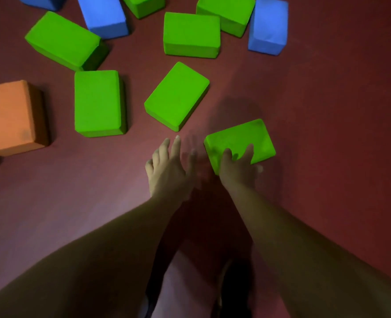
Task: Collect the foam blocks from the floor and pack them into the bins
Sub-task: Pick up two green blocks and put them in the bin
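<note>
The nearest green foam block (242, 138) lies flat on the dark red floor (327, 111). My right hand (238, 168) reaches onto its near edge, with spread fingers lying on its top face; no finger plainly curls round it. My left hand (169, 166) hovers just left of that block with straight, blurred fingers and holds nothing. Another green block (176, 95) lies a little beyond my left hand. No bin is in view.
Several more green blocks (98, 102) are scattered across the floor ahead, with an orange block (8, 115) at the far left and blue blocks (268, 24) at the back. My legs and a dark shoe (233, 292) are at the bottom.
</note>
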A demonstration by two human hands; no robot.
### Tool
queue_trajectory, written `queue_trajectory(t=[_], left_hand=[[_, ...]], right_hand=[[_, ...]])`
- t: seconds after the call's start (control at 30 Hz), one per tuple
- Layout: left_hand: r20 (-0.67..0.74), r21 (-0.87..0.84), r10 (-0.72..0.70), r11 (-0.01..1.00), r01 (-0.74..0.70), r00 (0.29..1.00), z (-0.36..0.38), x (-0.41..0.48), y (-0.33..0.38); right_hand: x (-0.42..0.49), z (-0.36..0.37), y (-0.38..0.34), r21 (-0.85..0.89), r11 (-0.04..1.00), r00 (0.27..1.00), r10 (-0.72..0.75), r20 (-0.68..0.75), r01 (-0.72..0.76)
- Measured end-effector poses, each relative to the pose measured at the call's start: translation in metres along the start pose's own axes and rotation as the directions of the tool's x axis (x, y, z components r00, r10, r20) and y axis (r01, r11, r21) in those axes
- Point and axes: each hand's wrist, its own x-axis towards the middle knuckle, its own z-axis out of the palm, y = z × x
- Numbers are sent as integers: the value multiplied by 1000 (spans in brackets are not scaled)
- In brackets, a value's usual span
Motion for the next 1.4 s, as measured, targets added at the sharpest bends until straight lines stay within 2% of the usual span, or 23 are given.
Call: queue_trajectory(t=[0.07,0.13,0.2,0.4,0.47,0.53,0.6,0.67,0.73,0.9,1.2,1.4], left_hand=[[10,-3,17,1000,-17,1000,27,31,-2],[-22,1,71,997,-71,997,56,64,0],[-50,32,154,988,-153,987,83,97,2],[-62,130,400,912,-390,914,145,177,18],[-71,154,425,899,-411,903,153,204,32],[-67,185,445,885,-427,893,155,227,40],[-66,246,475,860,-447,878,149,247,38],[-48,322,503,826,-463,863,138,263,30],[-4,376,494,806,-456,869,125,277,20],[124,450,407,790,-417,905,101,298,1],[173,501,261,807,-313,950,106,303,-14],[155,485,89,861,-154,984,97,319,-27]], right_hand=[[38,18,0,-47,999,1000,17,-23,-18],[79,32,0,-69,992,993,102,-62,-107],[119,43,-3,-84,983,984,154,-86,-161],[195,62,11,-19,981,972,190,-140,-195],[211,72,10,-89,989,982,101,-161,-116],[225,76,6,-275,958,981,-123,-151,78],[236,77,1,-434,848,935,-353,-33,305],[243,75,-5,-491,755,885,-460,74,434],[245,75,-13,-499,749,888,-446,107,436],[236,85,-23,-480,828,955,-285,85,290],[245,94,-15,-545,769,926,-377,38,335],[250,90,-11,-578,731,910,-410,53,363]])
